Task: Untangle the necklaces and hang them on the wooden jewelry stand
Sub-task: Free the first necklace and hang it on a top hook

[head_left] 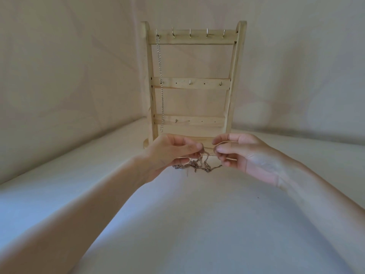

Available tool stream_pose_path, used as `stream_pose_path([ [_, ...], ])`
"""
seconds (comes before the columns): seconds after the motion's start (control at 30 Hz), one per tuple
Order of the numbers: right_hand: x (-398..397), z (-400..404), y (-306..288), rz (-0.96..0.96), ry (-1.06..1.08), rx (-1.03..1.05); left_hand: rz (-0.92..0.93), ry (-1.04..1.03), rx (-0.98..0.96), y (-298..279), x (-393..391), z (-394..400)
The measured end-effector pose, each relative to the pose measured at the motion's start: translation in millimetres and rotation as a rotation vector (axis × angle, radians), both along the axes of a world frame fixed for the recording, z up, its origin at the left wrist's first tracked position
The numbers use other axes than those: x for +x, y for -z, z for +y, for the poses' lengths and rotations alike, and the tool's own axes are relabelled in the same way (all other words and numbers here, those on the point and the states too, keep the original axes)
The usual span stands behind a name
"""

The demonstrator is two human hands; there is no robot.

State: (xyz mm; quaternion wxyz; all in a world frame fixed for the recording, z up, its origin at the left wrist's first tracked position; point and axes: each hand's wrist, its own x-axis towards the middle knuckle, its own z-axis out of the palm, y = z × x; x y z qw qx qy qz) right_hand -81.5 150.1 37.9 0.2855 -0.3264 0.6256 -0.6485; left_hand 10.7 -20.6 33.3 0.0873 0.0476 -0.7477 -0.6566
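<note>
Untangling is under way: the left hand [167,153] and right hand [243,153] pinch strands of the knotted necklaces [197,165], fingers closed on them, just above the counter [197,224] before the wooden jewelry stand [190,84]. One silver chain [161,80] already hangs from the leftmost top hook. Next, probably, tease one loop free.

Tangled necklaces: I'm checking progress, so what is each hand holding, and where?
Both hands pinch the tangled necklaces: the left hand at the clump's upper left, the right hand on a strand at its upper right.
</note>
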Motion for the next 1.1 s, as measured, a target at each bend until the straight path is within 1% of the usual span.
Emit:
stream_pose_path([
  [0.13,0.4,-1.6,1.0,-0.03,0.026,-0.024,-0.012,-0.006,0.038,-1.3,0.4,-2.2],
  [0.2,0.6,-1.8,0.4,-0.063,0.03,-0.056,-0.015,0.001,0.126,-2.3,-0.1,-0.6],
  [0.27,0.7,-1.1,-0.9,-0.088,0.032,-0.069,-0.003,0.014,0.255,-5.0,-0.2,0.5],
  [0.37,2.1,0.0,-1.3,-0.071,0.01,-0.017,0.02,0.024,0.419,-10.3,1.0,-0.8],
  [0.5,3.8,0.7,-0.5,-0.024,-0.039,0.064,0.055,0.002,0.578,-13.9,1.3,-1.2],
  [0.57,4.8,0.2,1.8,0.035,-0.048,0.136,0.069,-0.027,0.629,-16.0,1.0,-2.3],
  [0.6,5.3,-0.1,3.9,0.085,-0.041,0.181,0.078,-0.05,0.622,-17.2,0.9,-3.9],
  [0.7,6.6,-1.1,9.5,0.317,0.007,0.362,0.116,-0.111,0.525,-19.4,1.6,-8.8],
  [0.77,6.5,-1.6,10.9,0.388,0.041,0.413,0.13,-0.129,0.466,-19.2,2.1,-10.6],
  [0.87,4.0,-1.5,11.7,0.39,0.118,0.361,0.137,-0.148,0.416,-18.3,1.8,-12.5],
  [1.0,0.9,-0.6,10.4,0.28,0.242,0.192,0.143,-0.171,0.393,-19.6,2.2,-16.4],
  [1.1,-1.4,0.3,8.8,0.305,0.312,0.169,0.155,-0.201,0.347,-22.1,3.5,-19.5],
])
